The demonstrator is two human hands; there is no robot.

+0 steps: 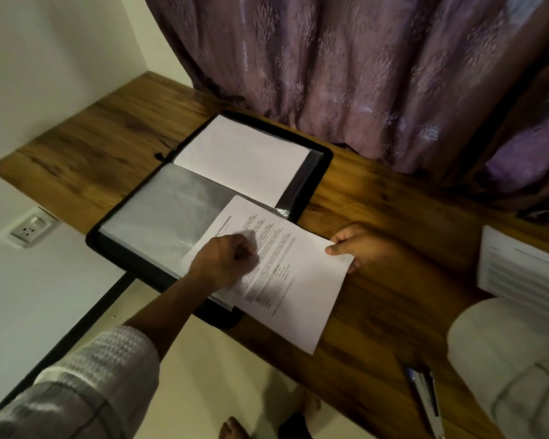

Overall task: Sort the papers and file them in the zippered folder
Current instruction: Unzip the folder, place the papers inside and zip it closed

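As your right hand (351,247) pinches the printed sheet (298,299), your left hand (224,259) curls at the clear sleeve (165,213) of the zippered folder (91,241) — its grip too blurred to judge. Filing is under way; next, slide the sheet squarely in.

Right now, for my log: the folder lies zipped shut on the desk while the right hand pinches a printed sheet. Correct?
No: in the head view the folder lies open on the desk, while the right hand pinches a printed sheet.

Black zippered folder (140,272), white printed paper (292,280), brown wood-grain desk (393,296), purple floral-embossed curtain (362,74), grey-white checked sleeve (92,375).
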